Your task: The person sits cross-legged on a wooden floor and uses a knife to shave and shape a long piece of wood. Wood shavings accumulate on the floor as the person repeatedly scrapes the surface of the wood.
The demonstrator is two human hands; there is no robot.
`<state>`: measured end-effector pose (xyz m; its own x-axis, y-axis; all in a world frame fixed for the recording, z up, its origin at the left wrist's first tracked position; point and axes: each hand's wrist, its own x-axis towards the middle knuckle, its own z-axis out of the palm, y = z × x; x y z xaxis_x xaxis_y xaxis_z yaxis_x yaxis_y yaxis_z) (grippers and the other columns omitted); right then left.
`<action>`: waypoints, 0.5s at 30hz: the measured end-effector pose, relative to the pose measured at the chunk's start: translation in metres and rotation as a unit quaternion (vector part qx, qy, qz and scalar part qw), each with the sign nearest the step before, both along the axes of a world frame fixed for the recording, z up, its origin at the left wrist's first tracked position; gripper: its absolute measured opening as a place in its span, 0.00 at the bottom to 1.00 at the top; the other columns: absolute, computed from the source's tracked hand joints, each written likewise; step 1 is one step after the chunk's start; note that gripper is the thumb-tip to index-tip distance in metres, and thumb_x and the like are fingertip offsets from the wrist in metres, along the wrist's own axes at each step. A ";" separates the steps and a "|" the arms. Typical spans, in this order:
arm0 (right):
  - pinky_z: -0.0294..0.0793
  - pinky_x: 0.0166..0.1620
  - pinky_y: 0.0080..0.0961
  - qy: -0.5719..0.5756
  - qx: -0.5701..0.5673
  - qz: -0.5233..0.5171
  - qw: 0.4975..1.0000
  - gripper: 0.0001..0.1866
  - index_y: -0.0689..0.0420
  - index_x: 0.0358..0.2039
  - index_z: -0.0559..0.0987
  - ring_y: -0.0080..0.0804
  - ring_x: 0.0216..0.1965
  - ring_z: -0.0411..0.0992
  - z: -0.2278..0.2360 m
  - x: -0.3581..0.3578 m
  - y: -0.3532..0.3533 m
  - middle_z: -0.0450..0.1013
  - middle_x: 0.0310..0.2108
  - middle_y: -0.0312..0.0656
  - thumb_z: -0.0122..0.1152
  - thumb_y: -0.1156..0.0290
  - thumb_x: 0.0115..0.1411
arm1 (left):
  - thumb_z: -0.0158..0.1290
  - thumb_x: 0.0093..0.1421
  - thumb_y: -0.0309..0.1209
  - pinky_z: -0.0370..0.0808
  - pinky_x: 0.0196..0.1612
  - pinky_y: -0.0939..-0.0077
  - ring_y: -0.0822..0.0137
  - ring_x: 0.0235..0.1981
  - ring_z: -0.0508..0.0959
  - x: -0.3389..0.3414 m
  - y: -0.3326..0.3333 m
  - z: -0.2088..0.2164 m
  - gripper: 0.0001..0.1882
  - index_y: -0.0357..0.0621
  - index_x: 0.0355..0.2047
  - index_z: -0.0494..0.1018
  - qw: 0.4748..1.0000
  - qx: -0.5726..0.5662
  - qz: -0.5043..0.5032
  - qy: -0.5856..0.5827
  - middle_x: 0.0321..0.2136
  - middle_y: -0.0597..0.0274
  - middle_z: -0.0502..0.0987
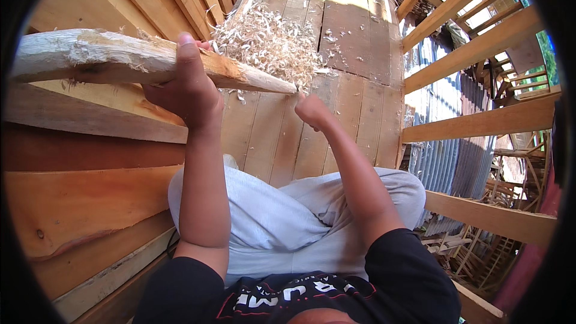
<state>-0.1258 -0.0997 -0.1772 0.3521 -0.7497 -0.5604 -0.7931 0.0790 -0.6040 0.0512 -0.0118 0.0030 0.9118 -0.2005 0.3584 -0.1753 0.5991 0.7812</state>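
Nearest, the person's knees (282, 216) lay folded on the plank floor (354, 114). Above them the left hand (186, 87) was clamped around a rough stake (120, 60), held level, its pointed tip toward the right hand (312, 111). That hand was closed in a fist just below the tip; whether it held anything could not be told. Shavings (270, 42) lay heaped beyond.

The wooden stake (150, 63) lies across the upper left, its tip reaching the middle of the plank floor (354, 42). The left hand (186, 87) wraps its midsection; the right hand (312, 111) sits just below the tip. The shavings pile (270, 42) lies behind both hands. Stacked boards (84, 192) run along the floor's left edge, railing beams (474, 123) along its right.
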 end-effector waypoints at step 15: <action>0.71 0.20 0.41 0.024 0.012 -0.014 1.000 0.32 0.74 0.22 0.72 0.46 0.11 0.68 -0.010 -0.004 0.008 0.68 0.13 0.54 0.33 0.57 0.69 | 0.58 0.52 0.23 0.79 0.32 0.73 0.67 0.24 0.78 0.000 0.003 -0.001 0.27 0.25 0.49 0.60 1.000 -0.008 0.017 -0.012 0.33 0.50 0.75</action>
<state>-0.1298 -0.0918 -0.1874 0.3037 -0.7448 -0.5942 -0.8181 0.1157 -0.5633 0.0510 -0.0092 0.0017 0.9088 -0.1647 0.3833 -0.2140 0.6047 0.7672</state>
